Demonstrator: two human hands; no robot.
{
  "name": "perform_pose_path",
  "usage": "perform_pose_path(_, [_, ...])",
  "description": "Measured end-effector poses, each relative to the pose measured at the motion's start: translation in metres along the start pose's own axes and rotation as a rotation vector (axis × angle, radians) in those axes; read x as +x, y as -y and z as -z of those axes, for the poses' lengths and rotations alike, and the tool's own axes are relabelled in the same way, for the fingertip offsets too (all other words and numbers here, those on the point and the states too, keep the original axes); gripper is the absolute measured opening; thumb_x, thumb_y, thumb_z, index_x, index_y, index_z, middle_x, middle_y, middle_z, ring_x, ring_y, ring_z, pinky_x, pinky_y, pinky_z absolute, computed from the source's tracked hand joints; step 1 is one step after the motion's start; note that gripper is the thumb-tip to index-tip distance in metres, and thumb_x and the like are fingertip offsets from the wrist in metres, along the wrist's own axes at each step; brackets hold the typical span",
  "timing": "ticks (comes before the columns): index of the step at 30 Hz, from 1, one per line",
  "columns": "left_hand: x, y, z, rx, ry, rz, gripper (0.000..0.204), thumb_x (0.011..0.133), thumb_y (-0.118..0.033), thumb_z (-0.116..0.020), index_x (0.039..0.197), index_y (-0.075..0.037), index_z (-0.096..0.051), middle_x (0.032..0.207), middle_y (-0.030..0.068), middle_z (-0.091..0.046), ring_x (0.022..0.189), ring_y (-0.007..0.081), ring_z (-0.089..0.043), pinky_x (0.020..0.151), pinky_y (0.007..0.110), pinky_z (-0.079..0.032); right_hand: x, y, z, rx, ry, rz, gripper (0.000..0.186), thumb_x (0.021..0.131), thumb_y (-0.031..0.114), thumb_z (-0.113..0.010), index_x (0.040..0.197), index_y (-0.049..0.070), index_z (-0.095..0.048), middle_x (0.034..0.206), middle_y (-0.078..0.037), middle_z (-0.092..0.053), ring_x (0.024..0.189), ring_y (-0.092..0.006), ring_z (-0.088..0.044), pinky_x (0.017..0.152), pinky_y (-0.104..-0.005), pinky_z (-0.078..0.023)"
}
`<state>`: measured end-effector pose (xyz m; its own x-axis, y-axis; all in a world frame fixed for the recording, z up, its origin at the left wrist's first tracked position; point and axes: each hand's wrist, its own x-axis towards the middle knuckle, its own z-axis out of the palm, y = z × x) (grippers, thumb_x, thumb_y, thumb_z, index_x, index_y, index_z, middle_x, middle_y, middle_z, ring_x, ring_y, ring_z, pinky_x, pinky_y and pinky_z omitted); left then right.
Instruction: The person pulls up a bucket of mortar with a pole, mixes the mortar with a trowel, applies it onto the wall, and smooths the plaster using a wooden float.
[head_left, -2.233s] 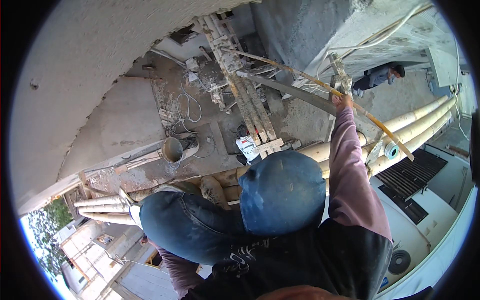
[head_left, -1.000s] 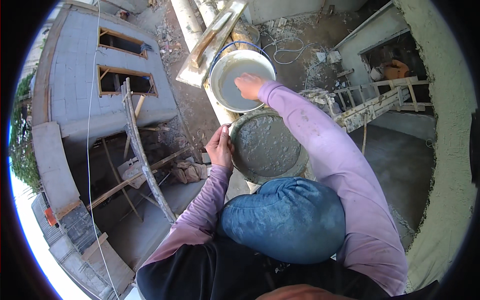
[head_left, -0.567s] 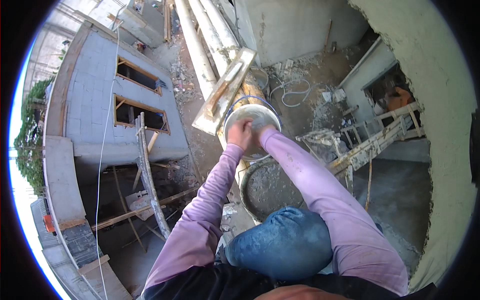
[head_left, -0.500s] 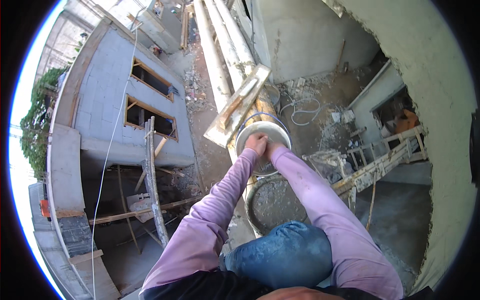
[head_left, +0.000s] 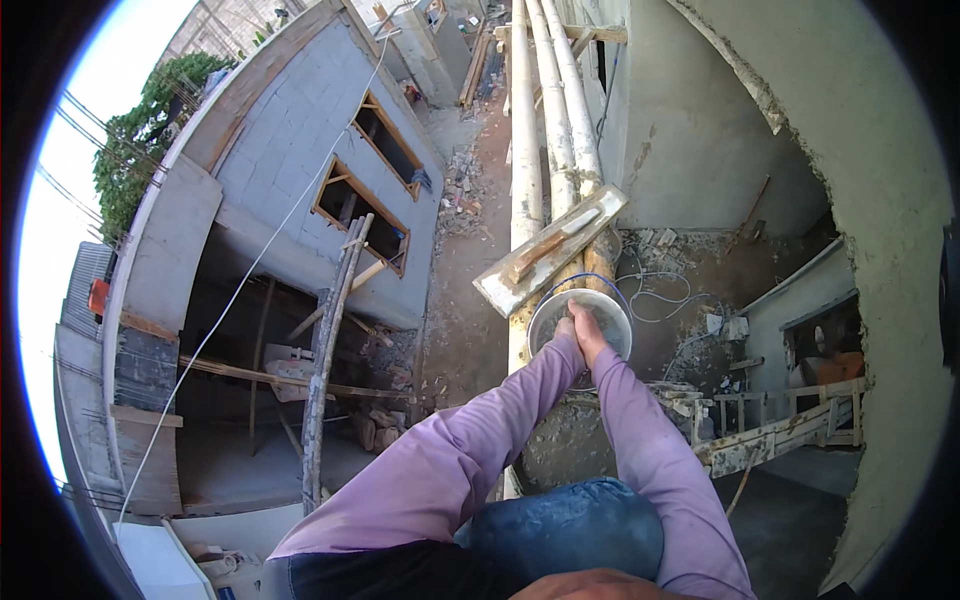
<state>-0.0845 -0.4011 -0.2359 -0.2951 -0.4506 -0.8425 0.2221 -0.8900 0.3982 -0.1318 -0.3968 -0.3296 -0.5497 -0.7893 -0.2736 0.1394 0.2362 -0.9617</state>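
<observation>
Both hands are together inside a pale round bucket (head_left: 537, 322) with a blue handle. My left hand (head_left: 566, 330) is largely covered by my right hand (head_left: 588, 332), and its fingers are hidden. The right hand's fingers are bent and pressed together against the left; whether anything small is between them cannot be made out. Just beyond the bucket, a long wooden plastering float (head_left: 550, 252) with a raised handle lies aslant over the poles (head_left: 560, 150). Nearer to me, under my forearms, is a round tub of wet grey mortar (head_left: 565, 450).
A rough plastered wall edge (head_left: 850, 300) curves along the right. Far below lie a rubble-strewn floor, a pale hose (head_left: 655, 290) and a wooden ladder-like frame (head_left: 780, 430). At left stand a grey block wall (head_left: 280, 150), upright poles (head_left: 335, 350) and a slanting white cable (head_left: 250, 265).
My view has turned, so the bucket, float and poles sit farther right and lower. Both hands stay in the bucket; the right hand now lies over the left, which showed more before.
</observation>
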Motion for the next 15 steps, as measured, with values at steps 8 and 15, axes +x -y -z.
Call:
perform_pose_path(8, [-0.009, 0.038, 0.015, 0.112, 0.059, -0.226, 0.06, 0.094, -0.054, -0.039, 0.132, -0.008, -0.045, 0.128, 0.0146, -0.052, 0.112, 0.0291, -0.05, 0.097, 0.042, -0.038, -0.064, 0.072, 0.023, 0.477, 0.298, -0.536, 0.076, 0.089, 0.06, -0.043, 0.138, 0.002, -0.036, 0.135, -0.016, -0.045, 0.118, -0.0281, -0.046, 0.098, -0.0398, -0.037])
perform_pose_path(15, [0.089, 0.009, 0.042, 0.542, 0.086, -0.154, 0.058, 0.089, -0.05, -0.048, 0.123, -0.004, -0.054, 0.114, 0.0174, -0.061, 0.103, 0.0308, -0.058, 0.09, 0.042, -0.044, -0.095, 0.072, 0.043, -0.219, 0.411, -0.194, 0.061, 0.095, 0.051, -0.04, 0.128, 0.0, -0.05, 0.126, -0.023, -0.055, 0.11, -0.0327, -0.057, 0.09, -0.0434, -0.047])
